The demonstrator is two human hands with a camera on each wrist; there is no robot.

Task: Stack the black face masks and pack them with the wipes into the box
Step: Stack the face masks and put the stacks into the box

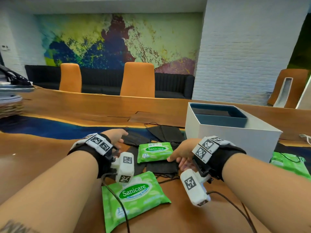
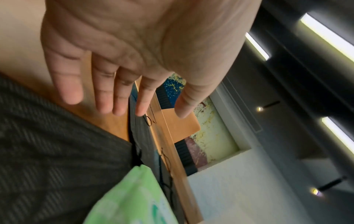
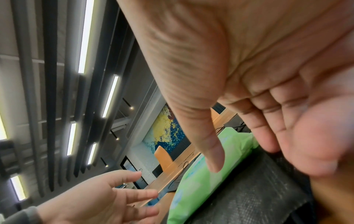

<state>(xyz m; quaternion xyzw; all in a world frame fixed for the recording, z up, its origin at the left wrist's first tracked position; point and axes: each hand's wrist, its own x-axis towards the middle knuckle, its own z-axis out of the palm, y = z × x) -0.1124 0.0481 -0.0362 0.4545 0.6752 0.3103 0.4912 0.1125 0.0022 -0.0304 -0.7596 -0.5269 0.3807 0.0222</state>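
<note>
Both hands, left [image 1: 117,137] and right [image 1: 182,153], hovered open and empty over black masks [image 1: 162,167] beside wipes [image 1: 154,151].

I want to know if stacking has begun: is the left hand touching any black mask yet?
Apart. In the left wrist view the left hand is spread open, its fingertips with table showing beyond them, above the black mask.

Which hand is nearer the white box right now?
Right. The right hand hovers over the masks just left of the white box; the left hand is farther left, beyond the middle wipes pack.
</note>
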